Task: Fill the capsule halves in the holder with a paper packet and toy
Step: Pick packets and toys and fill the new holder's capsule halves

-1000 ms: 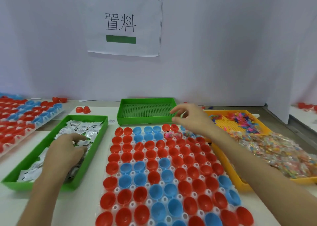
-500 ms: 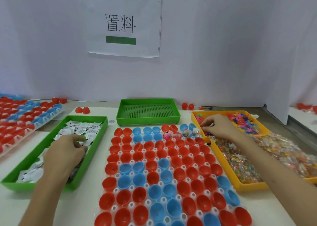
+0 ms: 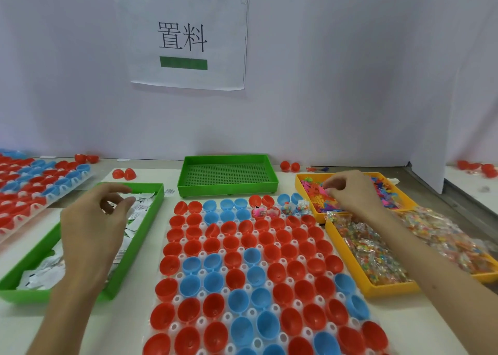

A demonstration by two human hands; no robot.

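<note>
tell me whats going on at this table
A person is filling red and blue capsule halves set in a white holder. The left hand hovers over the green tray of paper packets, fingers loosely curled; whether it holds a packet is unclear. The right hand is in the yellow tray, fingers pinching at the colourful toys. Only a few filled halves show, in the far rows; the rest look empty.

Left hand (image 3: 91, 228) loosely curled above paper packets (image 3: 140, 209) in green tray (image 3: 147, 226). Right hand (image 3: 350, 193), fingertips among toys (image 3: 382, 193) in orange tray (image 3: 301, 185). Holder (image 3: 202, 255) of capsule halves (image 3: 234, 257) between trays.
</note>
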